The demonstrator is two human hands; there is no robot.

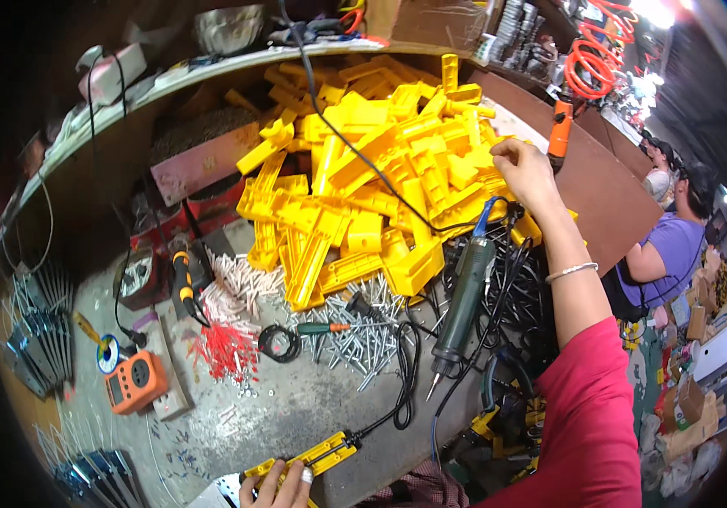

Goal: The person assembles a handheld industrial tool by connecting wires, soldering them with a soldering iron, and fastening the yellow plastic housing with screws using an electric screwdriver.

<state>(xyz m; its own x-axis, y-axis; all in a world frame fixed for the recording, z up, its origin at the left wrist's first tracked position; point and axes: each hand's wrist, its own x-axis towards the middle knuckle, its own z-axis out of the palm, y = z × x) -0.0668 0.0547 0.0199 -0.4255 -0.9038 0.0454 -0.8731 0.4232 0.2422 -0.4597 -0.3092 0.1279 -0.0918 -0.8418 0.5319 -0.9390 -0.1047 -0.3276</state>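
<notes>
A yellow casing [328, 455] is grasped by the left of the hands [277, 487] at the bottom centre of the frame; whether anything is pinched by the right hand [526, 173], beside the yellow pile [414, 157] at upper centre, cannot be told. Parts could be sent sliding by a low tug, and the casing's black cord [367, 432] could be snagged by the electric screwdriver [465, 292].

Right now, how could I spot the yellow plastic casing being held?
Find the big heap of yellow plastic parts. Below it, past the loose silver metal screws, the left hand holds that narrow casing. Unlike the heaped pieces, it has a black cable leaving one end.
</notes>
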